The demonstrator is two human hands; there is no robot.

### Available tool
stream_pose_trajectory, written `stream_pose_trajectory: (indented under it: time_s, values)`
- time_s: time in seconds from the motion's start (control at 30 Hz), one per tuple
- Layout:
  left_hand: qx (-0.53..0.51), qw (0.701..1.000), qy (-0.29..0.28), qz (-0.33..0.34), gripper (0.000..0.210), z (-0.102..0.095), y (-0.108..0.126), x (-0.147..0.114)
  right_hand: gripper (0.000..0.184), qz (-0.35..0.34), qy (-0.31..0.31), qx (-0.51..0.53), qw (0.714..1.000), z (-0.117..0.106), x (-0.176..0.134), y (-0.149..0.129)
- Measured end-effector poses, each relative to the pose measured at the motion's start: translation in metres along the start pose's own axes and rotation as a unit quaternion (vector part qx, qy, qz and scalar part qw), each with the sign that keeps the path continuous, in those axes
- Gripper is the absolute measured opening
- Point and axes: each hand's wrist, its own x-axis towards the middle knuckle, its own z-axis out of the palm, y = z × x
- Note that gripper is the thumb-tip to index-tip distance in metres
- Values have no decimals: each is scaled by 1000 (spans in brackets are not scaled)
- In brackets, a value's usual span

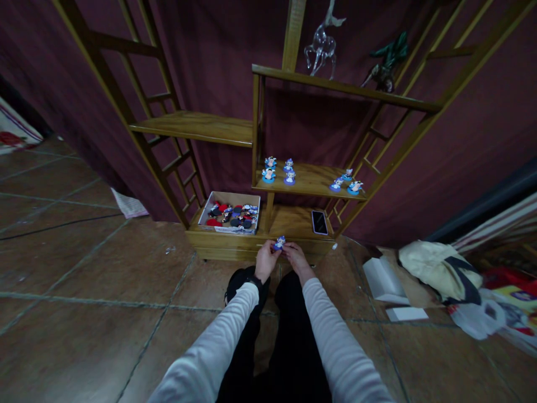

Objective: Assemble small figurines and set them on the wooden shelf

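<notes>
Between my two hands, in front of the low cabinet, is a small purple and white figurine (279, 242). My left hand (267, 259) pinches it from the left, and my right hand (296, 257) has its fingers closed on the right side. Above my hands, several similar figurines stand on a wooden shelf (312, 174); one purple-based figurine (290, 177) is in the left group and one blue-based figurine (356, 187) at the right end. To the left, a white cardboard box (204, 217) holds many figurines with red, black and blue parts, lying jumbled.
A phone (319, 222) lies on the cabinet top at right. Higher up are a clear deer ornament (322, 47) and a dark green ornament (386, 61). On the floor at right are white box pieces (384, 280), a cream bag (436, 266) and plastic bags (478, 316).
</notes>
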Motion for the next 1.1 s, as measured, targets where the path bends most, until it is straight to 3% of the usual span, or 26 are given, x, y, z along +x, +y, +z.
stream_pose_trajectory:
  time_s: [0.37,0.77,1.1]
  values:
    - [71,996,0,61,20,1,1,-6,24,-2,-1,13,1000,-2,0,-1]
    - [-15,1000,6,20,21,0,-2,-1,24,-34,-35,25,998,0,-5,-5]
    - [-78,996,36,23,15,-4,-5,2,26,-38,-65,25,997,0,-6,-9]
